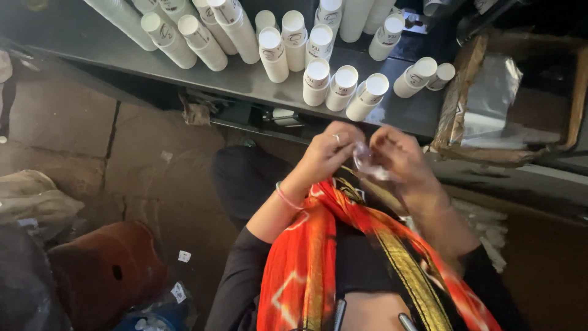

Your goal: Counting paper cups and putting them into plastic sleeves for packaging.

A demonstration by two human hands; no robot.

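clear wrapper (pixel 365 160), pinched between both hands' fingers (pixel 350 146)

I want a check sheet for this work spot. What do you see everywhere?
Surface: grey metal counter, mostly covered with cups.
Job's things: small clear crinkly piece, seemingly plastic, pinched between both hands; what it is cannot be told.
Clutter: many white paper cups upside down, singly and in stacks; open cardboard box with a plastic liner at the right.
Grippers: left hand and right hand held together at chest height, fingers closed on the clear piece.
Cables: nothing seen.
Surroundings: stone floor, reddish clay pot lying on its side, scraps of paper, orange scarf on the person.
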